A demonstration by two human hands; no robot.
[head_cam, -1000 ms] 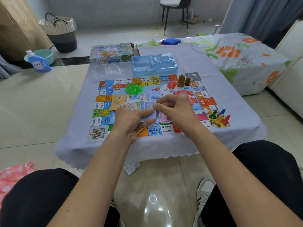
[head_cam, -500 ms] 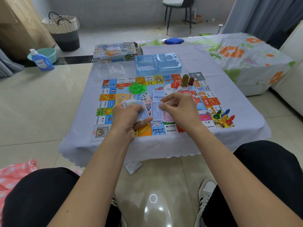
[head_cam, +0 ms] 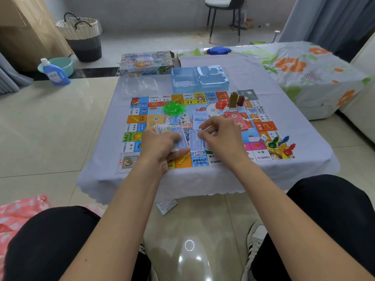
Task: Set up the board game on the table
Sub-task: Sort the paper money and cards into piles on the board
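Note:
A colourful game board [head_cam: 140, 118] lies flat on the low table [head_cam: 253, 78] under a pale cloth. My left hand [head_cam: 160, 147] grips a fanned stack of play money [head_cam: 166, 129] above the board's near edge. My right hand [head_cam: 221, 136] pinches a single blue 2000 note [head_cam: 195, 141] just right of that stack. On the board sit a heap of green houses [head_cam: 174, 108], red pieces [head_cam: 220, 105], an olive tower piece [head_cam: 233, 99], a red card pile [head_cam: 236, 117], a die [head_cam: 263, 138] and coloured pawns [head_cam: 281, 146].
A blue plastic tray [head_cam: 199, 80] and the game box [head_cam: 148, 62] stand behind the board, with clear wrap [head_cam: 140, 85] beside them. A paper slip [head_cam: 166, 205] lies on the floor under the table edge. A flower-print covered seat [head_cam: 314, 74] is at the right.
My right hand has pulled a blue note off the stack and lowered it toward the board's near side. The left hand stays put with the stack.

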